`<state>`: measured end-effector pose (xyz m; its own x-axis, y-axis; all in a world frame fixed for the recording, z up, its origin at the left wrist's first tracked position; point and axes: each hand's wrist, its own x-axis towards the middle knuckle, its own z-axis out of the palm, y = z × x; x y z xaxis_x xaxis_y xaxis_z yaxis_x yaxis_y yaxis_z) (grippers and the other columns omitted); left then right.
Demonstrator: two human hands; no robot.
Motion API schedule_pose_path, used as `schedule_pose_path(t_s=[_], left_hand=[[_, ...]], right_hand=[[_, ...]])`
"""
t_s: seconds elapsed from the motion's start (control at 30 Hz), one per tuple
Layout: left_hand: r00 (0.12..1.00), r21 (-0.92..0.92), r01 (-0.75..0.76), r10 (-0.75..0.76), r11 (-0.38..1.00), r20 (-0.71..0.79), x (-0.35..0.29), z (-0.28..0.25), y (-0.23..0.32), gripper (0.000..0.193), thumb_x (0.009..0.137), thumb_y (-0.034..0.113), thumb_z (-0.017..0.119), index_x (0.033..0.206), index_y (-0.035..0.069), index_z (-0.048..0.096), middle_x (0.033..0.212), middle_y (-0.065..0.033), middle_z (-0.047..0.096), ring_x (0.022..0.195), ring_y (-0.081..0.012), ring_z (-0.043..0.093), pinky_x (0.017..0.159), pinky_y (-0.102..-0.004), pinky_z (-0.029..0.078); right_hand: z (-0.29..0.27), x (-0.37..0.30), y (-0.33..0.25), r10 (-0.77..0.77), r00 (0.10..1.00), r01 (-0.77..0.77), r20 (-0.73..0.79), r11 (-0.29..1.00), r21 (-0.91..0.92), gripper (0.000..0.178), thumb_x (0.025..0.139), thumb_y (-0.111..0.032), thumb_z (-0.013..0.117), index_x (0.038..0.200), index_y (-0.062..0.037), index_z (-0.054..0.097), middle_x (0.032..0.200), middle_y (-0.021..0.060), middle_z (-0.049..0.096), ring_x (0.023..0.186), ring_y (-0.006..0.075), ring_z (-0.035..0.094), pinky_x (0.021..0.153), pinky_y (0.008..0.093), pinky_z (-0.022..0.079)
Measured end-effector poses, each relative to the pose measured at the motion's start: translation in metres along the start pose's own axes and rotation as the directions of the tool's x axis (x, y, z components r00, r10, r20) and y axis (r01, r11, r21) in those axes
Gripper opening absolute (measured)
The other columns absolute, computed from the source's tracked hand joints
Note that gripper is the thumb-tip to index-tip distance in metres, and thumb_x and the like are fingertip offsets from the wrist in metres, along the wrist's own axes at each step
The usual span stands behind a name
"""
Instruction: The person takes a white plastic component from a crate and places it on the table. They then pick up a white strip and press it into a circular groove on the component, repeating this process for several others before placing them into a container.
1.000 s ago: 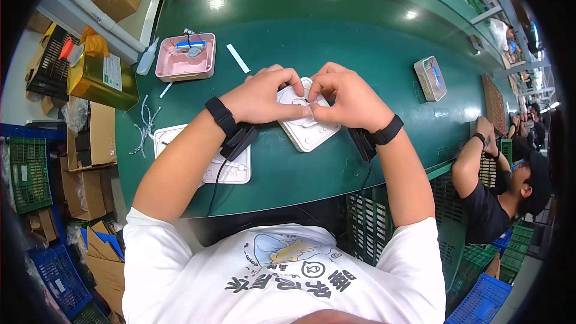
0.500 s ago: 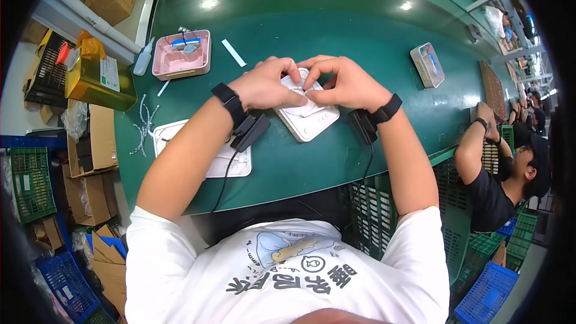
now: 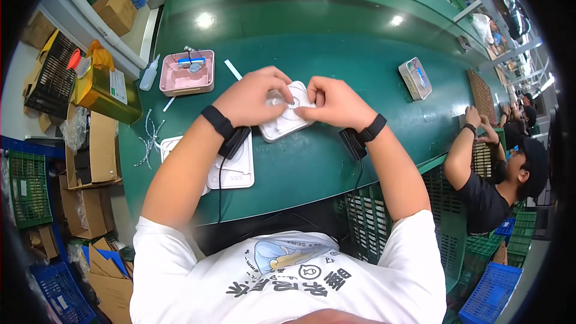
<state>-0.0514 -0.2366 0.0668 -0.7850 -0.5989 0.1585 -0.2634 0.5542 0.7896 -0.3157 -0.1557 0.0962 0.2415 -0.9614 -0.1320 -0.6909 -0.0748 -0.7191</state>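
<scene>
A white plastic casing with rounded corners lies on the green table in front of me, both hands over it. My left hand reaches in from the left, thumb and fingers bent together at the casing's middle. From the other side my right hand bears on it, its fingers curled and its thumb laid over the top. Whatever small part sits between the fingertips is too small to make out. Beneath my left forearm are more white plastic panels, partly hidden.
A pink open box with a blue part and wires stands at the back left, near a squeeze bottle, a yellow tin and tangled wires. Another box is farther right. A co-worker sits at the right.
The view has shifted slightly. Both hands and the casing are now a little nearer to me and to the left, and the gap between the hands has widened.
</scene>
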Motion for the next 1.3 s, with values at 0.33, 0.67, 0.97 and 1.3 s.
schedule_pose_path(t_s=[0.33,0.67,0.97,1.3], left_hand=[[0.999,0.309,-0.050,0.043,0.950,0.030,0.001,0.013,0.035,0.008,0.086,0.013,0.086,0.089,0.008,0.082,0.141,-0.0144,0.079,0.124,-0.0355,0.076,0.104,-0.0462,0.064],[1.000,0.334,-0.025,0.023,0.942,0.008,0.002,0.015,0.039,0.011,0.083,0.017,0.085,0.082,0.007,0.080,0.138,-0.0128,0.081,0.119,-0.0370,0.078,0.102,-0.0470,0.064],[0.960,-0.055,0.278,-0.276,0.959,0.037,0.010,0.004,0.012,0.045,0.084,0.028,0.092,0.125,0.013,0.078,0.143,-0.0165,0.066,0.135,-0.0412,0.066,0.114,-0.0486,0.058],[0.999,0.143,0.040,-0.044,0.989,0.026,-0.005,0.003,0.019,0.061,0.089,0.032,0.093,0.139,0.007,0.071,0.145,-0.0166,0.066,0.139,-0.0348,0.066,0.119,-0.0455,0.055]], right_hand=[[0.004,0.006,0.036,-0.060,0.976,-0.022,0.209,0.930,0.366,0.016,0.103,-0.012,0.079,0.103,-0.0070,0.064,0.089,-0.0055,0.064,0.079,0.0039,0.056,0.071,0.0267,0.048],[0.002,-0.003,0.020,-0.039,0.979,-0.022,0.201,0.955,0.295,0.014,0.102,-0.011,0.077,0.105,-0.0071,0.064,0.086,-0.0045,0.064,0.077,0.0054,0.056,0.070,0.0276,0.048],[-0.004,-0.001,0.014,-0.073,0.975,0.033,0.210,0.982,0.187,0.020,0.095,-0.012,0.078,0.111,-0.0076,0.068,0.080,-0.0010,0.060,0.073,0.0098,0.057,0.067,0.0310,0.046],[-0.014,-0.002,0.001,-0.109,0.994,0.108,0.015,0.992,0.060,0.035,0.091,-0.015,0.083,0.124,-0.0071,0.072,0.105,0.0090,0.073,0.093,0.0211,0.071,0.085,0.0389,0.059]])
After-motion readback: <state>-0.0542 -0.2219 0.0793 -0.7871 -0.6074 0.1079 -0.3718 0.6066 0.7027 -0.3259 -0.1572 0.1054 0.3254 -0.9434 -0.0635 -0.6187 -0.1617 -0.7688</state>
